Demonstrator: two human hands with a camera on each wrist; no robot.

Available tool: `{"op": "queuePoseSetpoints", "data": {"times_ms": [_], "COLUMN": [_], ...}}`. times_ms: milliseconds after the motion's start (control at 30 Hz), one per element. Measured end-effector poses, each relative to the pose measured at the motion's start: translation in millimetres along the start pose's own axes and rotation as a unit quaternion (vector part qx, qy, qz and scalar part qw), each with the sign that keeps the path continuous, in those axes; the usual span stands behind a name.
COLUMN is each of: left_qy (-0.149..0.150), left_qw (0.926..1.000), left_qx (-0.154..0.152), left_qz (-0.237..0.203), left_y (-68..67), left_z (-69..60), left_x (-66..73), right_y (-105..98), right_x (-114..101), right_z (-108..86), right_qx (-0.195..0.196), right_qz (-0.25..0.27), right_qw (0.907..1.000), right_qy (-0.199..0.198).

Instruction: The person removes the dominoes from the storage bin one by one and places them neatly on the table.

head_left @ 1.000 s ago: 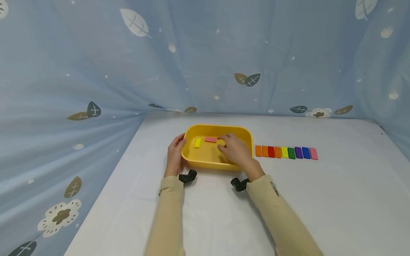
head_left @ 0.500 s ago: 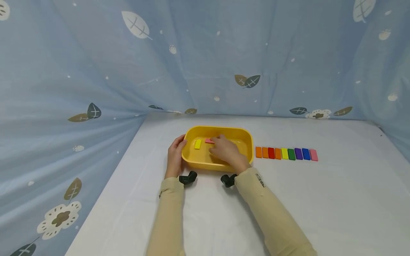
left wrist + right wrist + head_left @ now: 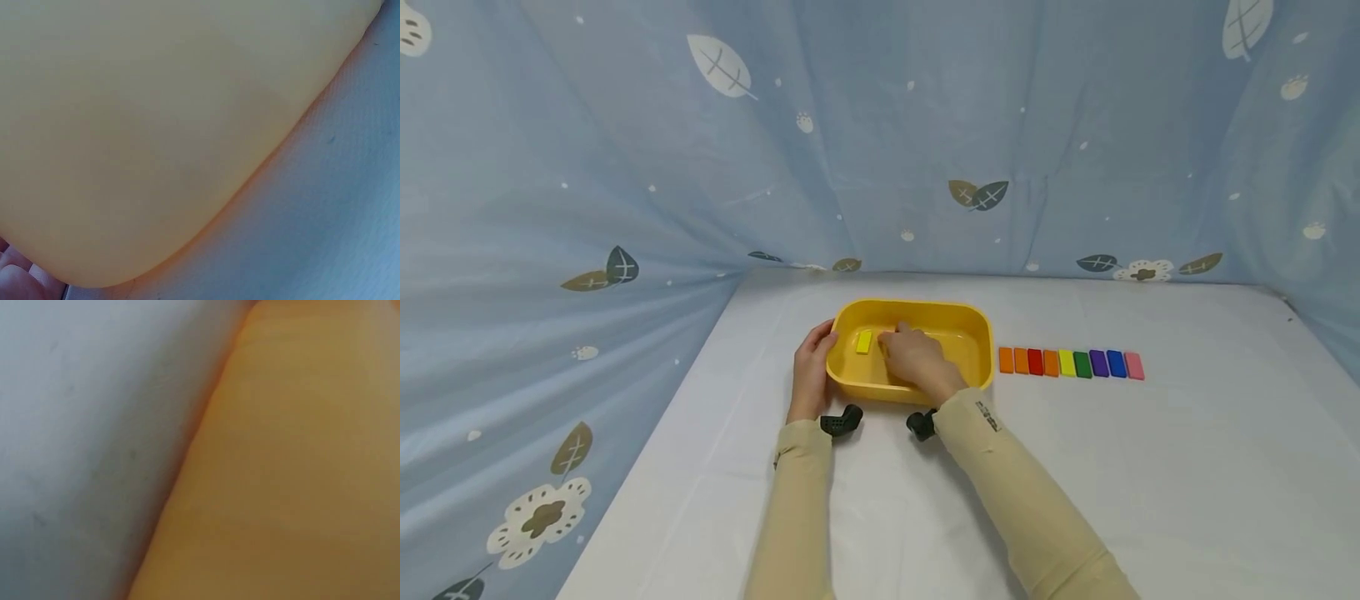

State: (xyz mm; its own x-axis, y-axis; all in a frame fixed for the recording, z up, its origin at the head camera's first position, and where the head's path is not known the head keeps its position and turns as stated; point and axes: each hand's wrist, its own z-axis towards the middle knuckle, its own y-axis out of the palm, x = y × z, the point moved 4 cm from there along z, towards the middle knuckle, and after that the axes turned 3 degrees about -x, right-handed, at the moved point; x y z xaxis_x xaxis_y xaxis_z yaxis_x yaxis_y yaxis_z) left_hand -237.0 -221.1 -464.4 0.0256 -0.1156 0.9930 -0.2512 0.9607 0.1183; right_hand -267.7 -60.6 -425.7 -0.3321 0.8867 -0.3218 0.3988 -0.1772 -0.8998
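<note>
In the head view a yellow plastic tray (image 3: 868, 390) stands on the white table. My left hand (image 3: 808, 371) grips its left end, with the thumb at the rim; in the left wrist view a few fingertips (image 3: 19, 281) show beside the tray's corner. My right hand (image 3: 913, 357) reaches down inside the tray, fingers bent toward its floor. It covers the spot where a pink block lay, and that block is hidden, so a pinch cannot be confirmed. Left of these fingers lies a yellow block (image 3: 864, 342). The right wrist view shows mostly the tray's outer wall (image 3: 281, 456).
Right of the tray runs a row of several flat blocks, from an orange block (image 3: 1006, 360) past a green block (image 3: 1082, 364) to a pink block (image 3: 1134, 366). A blue patterned curtain (image 3: 880, 133) hangs behind and left of the white table (image 3: 1187, 467).
My right hand has moved left inside the tray and over the pink block, which was visible before and is now hidden. The left hand has stayed at the tray's left end.
</note>
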Motion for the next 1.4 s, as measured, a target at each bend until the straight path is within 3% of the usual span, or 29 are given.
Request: {"op": "queuePoseSetpoints", "data": {"times_ms": [333, 733, 933, 1233, 1400], "left_qy": [-0.01, -0.007, -0.007, -0.004, -0.011], "left_qw": [1.0, 1.0, 0.9999, 0.9999, 0.9998], "left_qx": [-0.001, 0.005, 0.004, -0.003, 0.001], "left_qz": [-0.001, 0.0, 0.008, 0.011, 0.018], "left_y": [-0.1, 0.9, 0.3, 0.5, 0.4], "left_z": [-1.1, -0.7, -1.3, -1.3, -0.6], "left_x": [-1.3, 2.2, -1.5, -2.9, -3.2], "right_y": [0.6, 5.7, 6.2, 3.1, -4.7], "right_x": [-3.8, -1.3, 4.3, 7.8, 5.9], "right_z": [-0.2, 1.9, -0.4, -5.1, -8.3], "right_qx": [0.048, -0.005, 0.01, 0.04, 0.068], "right_qz": [-0.023, 0.035, 0.027, 0.058, 0.079], "right_qw": [0.9983, 0.9991, 0.9996, 0.9974, 0.9934], "right_qy": [-0.024, 0.021, -0.001, -0.014, -0.048]}}
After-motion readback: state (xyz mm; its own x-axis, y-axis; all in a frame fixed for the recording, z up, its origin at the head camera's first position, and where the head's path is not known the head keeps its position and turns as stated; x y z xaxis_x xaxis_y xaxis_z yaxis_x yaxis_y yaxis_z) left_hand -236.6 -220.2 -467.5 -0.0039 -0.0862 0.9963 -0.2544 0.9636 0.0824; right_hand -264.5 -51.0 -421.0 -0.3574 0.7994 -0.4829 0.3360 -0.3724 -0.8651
